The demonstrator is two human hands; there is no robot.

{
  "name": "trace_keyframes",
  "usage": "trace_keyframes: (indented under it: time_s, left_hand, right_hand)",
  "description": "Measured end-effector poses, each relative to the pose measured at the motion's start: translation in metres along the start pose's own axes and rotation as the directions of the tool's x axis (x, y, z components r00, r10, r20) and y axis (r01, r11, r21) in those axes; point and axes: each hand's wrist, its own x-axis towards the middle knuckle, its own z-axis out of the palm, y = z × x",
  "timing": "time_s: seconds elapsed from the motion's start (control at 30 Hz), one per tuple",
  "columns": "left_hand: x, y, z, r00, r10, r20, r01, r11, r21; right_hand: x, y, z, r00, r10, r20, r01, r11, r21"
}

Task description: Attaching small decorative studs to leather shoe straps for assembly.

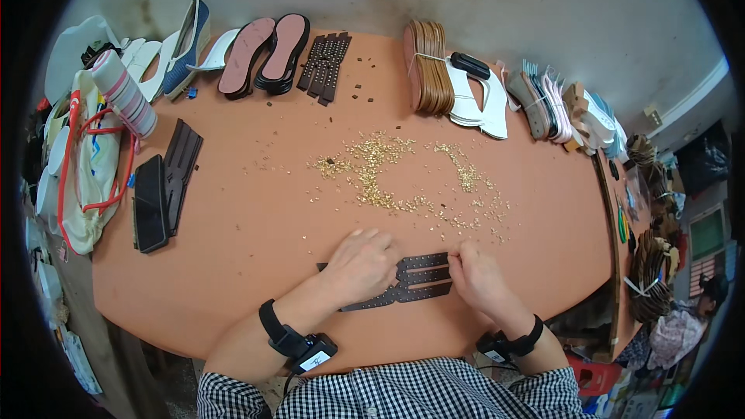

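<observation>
A dark brown strappy shoe upper (pixel 425 275) lies flat near the table's front edge, its bands dotted with small shiny studs. My left hand (pixel 362 265) is closed over the left part of this upper, fingers curled down; whatever they grip is hidden. At the upper's right end, my right hand (pixel 475 275) pinches the corner of a band between thumb and fingers. Small gold studs (pixel 374 180) lie loose in a scattered heap beyond my hands.
At left are a phone (pixel 150 206), more dark straps (pixel 182 163) and a white bag (pixel 93 155). Pink-topped soles (pixel 281 50), another studded upper (pixel 324 66) and a bundle of brown soles (pixel 428 70) line the back. A person (pixel 679 334) is at far right.
</observation>
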Motion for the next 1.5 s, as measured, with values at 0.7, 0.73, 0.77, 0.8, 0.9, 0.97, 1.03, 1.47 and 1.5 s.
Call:
trace_keyframes:
  time_s: [0.7, 0.73, 0.77, 0.8, 0.9, 0.97, 1.03, 1.47, 1.5]
  left_hand:
    - [-0.001, -0.003, 0.004, 1.0, -0.008, -0.029, 0.008, 1.0, -0.009]
    - [-0.001, -0.003, 0.004, 1.0, -0.009, -0.029, 0.009, 1.0, -0.009]
    - [-0.001, -0.003, 0.004, 1.0, -0.008, -0.029, 0.008, 1.0, -0.008]
    - [0.0, -0.003, 0.004, 1.0, -0.009, -0.03, 0.009, 1.0, -0.01]
    - [0.001, -0.002, 0.002, 1.0, -0.011, -0.023, 0.011, 1.0, -0.006]
    - [0.0, -0.003, 0.003, 1.0, -0.017, 0.002, 0.017, 1.0, 0.001]
    - [0.001, -0.002, 0.001, 1.0, -0.014, 0.005, 0.014, 1.0, -0.008]
    - [0.001, -0.003, 0.0, 0.999, -0.023, 0.04, 0.023, 1.0, 0.004]
    - [0.001, -0.003, 0.0, 0.999, -0.026, 0.04, 0.026, 1.0, -0.003]
  right_hand:
    - [0.011, -0.001, 0.01, 0.991, -0.051, 0.123, 0.07, 0.985, -0.161]
    - [0.011, -0.001, 0.01, 0.99, -0.048, 0.131, 0.069, 0.985, -0.159]
    - [0.011, -0.002, 0.009, 0.989, -0.046, 0.137, 0.067, 0.985, -0.159]
    - [0.012, -0.002, 0.009, 0.989, -0.043, 0.143, 0.066, 0.985, -0.159]
    - [0.015, -0.002, 0.003, 0.984, -0.041, 0.171, 0.06, 0.992, -0.111]
    - [0.017, -0.002, 0.0, 0.98, -0.032, 0.195, 0.046, 0.997, -0.069]
    - [0.022, 0.0, -0.004, 0.972, -0.023, 0.234, 0.03, 0.999, -0.027]
    - [0.05, 0.003, -0.02, 0.896, 0.051, 0.441, -0.091, 0.993, 0.07]
    - [0.053, -0.001, -0.022, 0.875, 0.087, 0.476, -0.125, 0.991, 0.048]
